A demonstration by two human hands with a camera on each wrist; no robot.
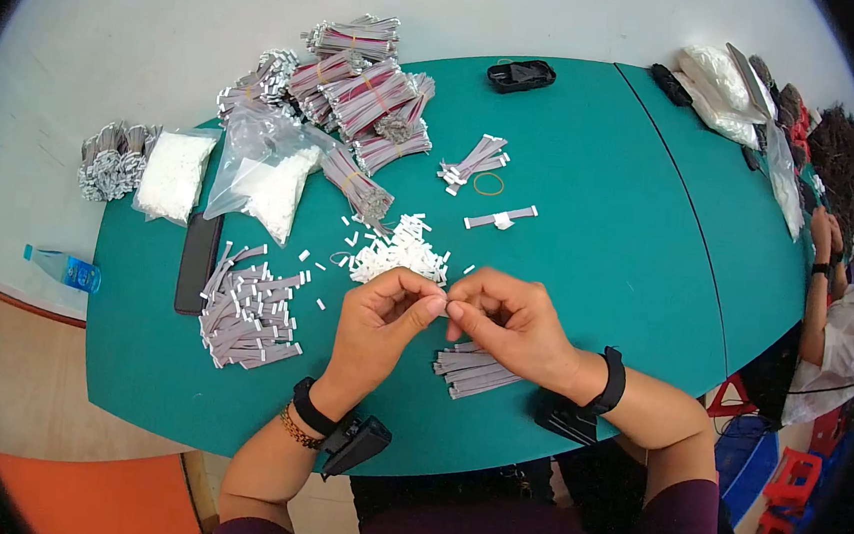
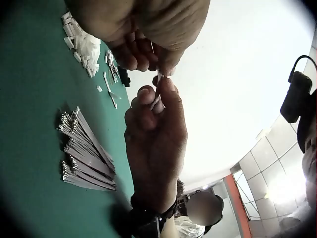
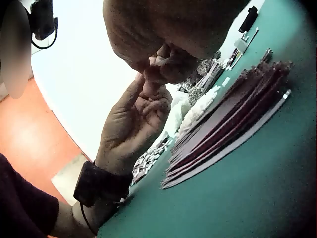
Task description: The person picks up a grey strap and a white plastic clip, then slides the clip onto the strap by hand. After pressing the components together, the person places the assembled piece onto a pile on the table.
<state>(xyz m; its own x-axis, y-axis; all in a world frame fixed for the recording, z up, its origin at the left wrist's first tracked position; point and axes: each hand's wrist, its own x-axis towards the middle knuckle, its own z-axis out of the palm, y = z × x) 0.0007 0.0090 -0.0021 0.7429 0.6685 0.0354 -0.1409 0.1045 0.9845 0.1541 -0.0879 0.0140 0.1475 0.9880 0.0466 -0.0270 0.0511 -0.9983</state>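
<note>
Both hands meet over the green table (image 1: 586, 280), the left hand (image 1: 377, 323) and the right hand (image 1: 522, 330) pinching a small pale piece fingertip to fingertip. In the left wrist view a thin greyish strip (image 2: 156, 102) shows among the fingers of the right hand (image 2: 156, 136); fingers hide most of what is held. Flat grey cables (image 1: 474, 371) lie partly under the right hand, also seen as a fanned stack (image 3: 225, 119) in the right wrist view. Beyond the fingertips is a heap of small white connectors (image 1: 403, 253).
Left of the hands lie a pile of grey cables with white ends (image 1: 247, 318) and a dark case (image 1: 197, 264). Farther back are bags of white parts (image 1: 173, 175) and bundled cables (image 1: 365, 97). A short cable (image 1: 519, 214), a rubber band (image 1: 489, 184) and a black pouch (image 1: 520, 76) lie behind the right hand.
</note>
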